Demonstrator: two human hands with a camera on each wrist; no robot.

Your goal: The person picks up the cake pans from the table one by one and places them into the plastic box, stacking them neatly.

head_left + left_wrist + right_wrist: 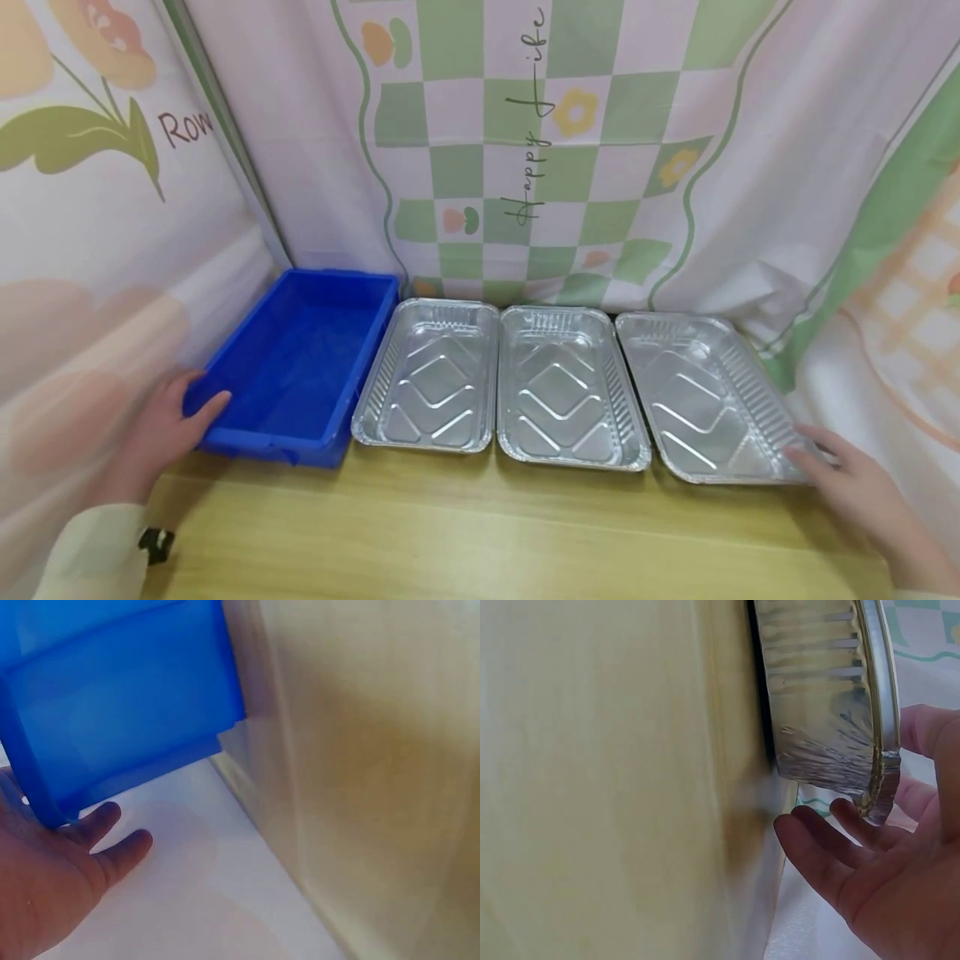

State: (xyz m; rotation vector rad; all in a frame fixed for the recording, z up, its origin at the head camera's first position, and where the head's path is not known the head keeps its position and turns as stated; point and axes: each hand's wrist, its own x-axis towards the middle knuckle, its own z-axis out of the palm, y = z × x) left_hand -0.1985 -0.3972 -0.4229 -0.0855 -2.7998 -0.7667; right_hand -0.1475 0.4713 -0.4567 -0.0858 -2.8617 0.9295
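Observation:
In the head view a blue plastic bin stands at the left. My left hand holds its near left corner, the thumb over the rim and the other fingers outside the wall. The left wrist view shows the left hand at the bin's corner, two fingertips reaching past it. Three foil trays stand in a row beside the bin: a left one, a middle one and a right one. At the right tray's near right corner, my right hand pinches the rim; several fingers curl below it.
Everything stands on a light wooden table. Printed fabric curtains hang behind the row and close in at both sides. The bin and trays stand close together, near the back curtain. A dark band is on the left sleeve.

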